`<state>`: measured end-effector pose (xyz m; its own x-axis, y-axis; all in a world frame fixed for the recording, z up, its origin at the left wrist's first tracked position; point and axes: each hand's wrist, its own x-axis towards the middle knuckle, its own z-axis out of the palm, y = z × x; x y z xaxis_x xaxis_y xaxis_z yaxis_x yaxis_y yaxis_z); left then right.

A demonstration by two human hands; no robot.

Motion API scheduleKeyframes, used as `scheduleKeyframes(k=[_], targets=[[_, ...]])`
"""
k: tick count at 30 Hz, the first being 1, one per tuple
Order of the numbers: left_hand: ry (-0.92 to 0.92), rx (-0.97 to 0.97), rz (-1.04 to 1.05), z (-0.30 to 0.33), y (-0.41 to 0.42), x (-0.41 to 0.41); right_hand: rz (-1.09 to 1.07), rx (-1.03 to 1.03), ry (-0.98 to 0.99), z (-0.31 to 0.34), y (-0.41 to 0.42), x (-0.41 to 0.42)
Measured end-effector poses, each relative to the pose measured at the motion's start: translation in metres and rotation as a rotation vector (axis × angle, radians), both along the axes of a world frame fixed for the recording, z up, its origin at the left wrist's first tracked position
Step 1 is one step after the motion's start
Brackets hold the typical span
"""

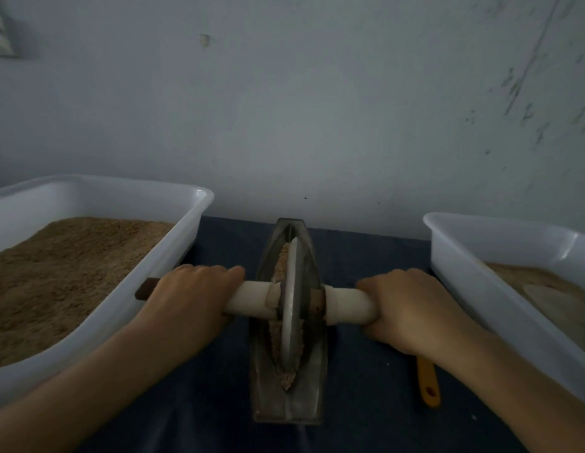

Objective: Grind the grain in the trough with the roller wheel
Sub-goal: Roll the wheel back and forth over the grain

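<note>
- The trough [289,380] was dull grey metal, holding pale tan grain [286,377]
- The roller wheel [292,302] was silver-grey, its handle sleeves [251,297] cream-white, the axle end [146,288] dark brown
- Both tubs were white: the left tub [173,256] held golden-brown meal, the right tub [464,266] a paler beige
- The cloth [366,403] was dark blue
- A tool handle [428,384] was orange-yellow
- The wall [317,109] was pale grey, flecked with darker marks at right
</note>
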<state>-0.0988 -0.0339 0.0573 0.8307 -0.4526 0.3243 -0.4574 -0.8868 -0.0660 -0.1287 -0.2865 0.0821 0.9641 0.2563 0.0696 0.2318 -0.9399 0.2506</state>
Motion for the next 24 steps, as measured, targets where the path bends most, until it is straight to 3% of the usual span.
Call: scheduleKeyframes(k=[6, 16, 24], targets=[[-0.009, 0.009, 0.084, -0.005, -0.012, 0.029, 0.005, 0.039, -0.12, -0.006, 0.0, 0.036], [-0.09, 0.03, 0.159, 0.001, -0.032, 0.092, -0.119, 0.096, -0.121, -0.013, -0.008, 0.098], [-0.096, 0.03, 0.102, -0.005, -0.023, 0.069, -0.053, 0.076, -0.146, -0.015, -0.007, 0.072]])
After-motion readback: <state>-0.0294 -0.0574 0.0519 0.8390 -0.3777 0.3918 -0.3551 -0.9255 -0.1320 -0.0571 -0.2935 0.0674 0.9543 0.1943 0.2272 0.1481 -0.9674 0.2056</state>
